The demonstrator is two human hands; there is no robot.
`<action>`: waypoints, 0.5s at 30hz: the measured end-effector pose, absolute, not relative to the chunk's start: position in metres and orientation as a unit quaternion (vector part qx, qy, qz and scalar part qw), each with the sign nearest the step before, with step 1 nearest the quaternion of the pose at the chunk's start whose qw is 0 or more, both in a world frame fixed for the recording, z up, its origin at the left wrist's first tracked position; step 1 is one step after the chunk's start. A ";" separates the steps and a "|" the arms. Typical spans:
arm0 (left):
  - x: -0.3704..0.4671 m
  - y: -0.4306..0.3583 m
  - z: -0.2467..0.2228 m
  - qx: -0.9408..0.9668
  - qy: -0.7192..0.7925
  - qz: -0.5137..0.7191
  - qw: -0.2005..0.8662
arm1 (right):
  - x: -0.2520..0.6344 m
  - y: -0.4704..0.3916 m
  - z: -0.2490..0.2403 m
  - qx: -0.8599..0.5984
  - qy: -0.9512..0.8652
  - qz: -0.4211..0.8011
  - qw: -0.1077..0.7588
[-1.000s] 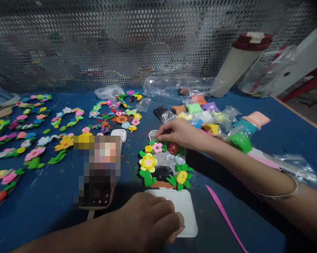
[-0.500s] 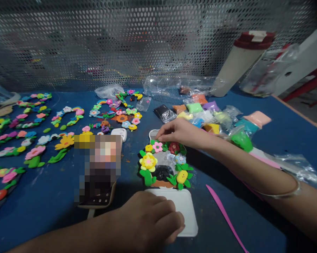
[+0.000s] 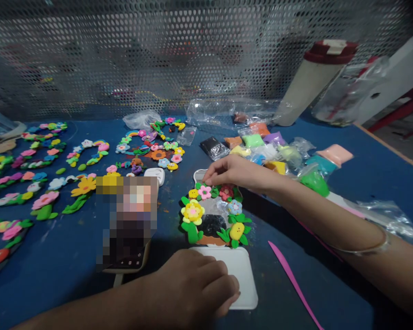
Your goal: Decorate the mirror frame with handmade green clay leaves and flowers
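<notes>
A small mirror (image 3: 211, 206) lies flat on the table, its frame covered with clay flowers and green leaves. Over its top edge my right hand (image 3: 223, 173) is in a pinch, fingertips just above a pink clay flower (image 3: 204, 192); whatever they hold is too small to make out. My left hand (image 3: 201, 282) rests, fingers curled, on a white rounded board (image 3: 244, 279) in front of the mirror. What the curled fingers enclose, if anything, is hidden. A pink clay knife (image 3: 292, 279) lies to the right of the board.
Left of the mirror lies a phone (image 3: 133, 229), its screen blurred out. Several clay-flower-trimmed pieces (image 3: 88, 153) cover the left side. Bagged coloured clay (image 3: 252, 140) lies behind my right arm, near a tall bottle (image 3: 311, 85). A perforated metal panel (image 3: 141, 55) stands at the back.
Both hands hold nearly the same place and shape. My right fingertips stay at the mirror's top edge; only a slight shift of the view shows.
</notes>
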State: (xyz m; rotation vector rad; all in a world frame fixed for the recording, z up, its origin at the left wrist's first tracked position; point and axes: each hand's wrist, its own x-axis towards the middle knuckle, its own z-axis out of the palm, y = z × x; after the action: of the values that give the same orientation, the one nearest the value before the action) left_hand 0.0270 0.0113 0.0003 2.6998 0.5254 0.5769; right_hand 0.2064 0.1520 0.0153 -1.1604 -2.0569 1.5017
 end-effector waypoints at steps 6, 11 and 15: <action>0.025 0.012 -0.004 0.948 0.182 0.207 0.157 | 0.208 0.153 0.015 -0.412 -0.706 0.552 0.164; 0.025 0.012 -0.002 0.951 0.182 0.198 0.156 | 0.208 0.153 0.016 -0.416 -0.698 0.559 0.164; 0.027 0.012 0.001 0.951 0.186 0.188 0.159 | 0.208 0.152 0.017 -0.413 -0.695 0.565 0.168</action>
State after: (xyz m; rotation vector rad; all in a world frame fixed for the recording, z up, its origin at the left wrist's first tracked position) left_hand 0.0268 0.0121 0.0006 2.7190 0.5318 0.5378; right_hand 0.2079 0.1521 0.0166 -1.1754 -1.9763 1.6060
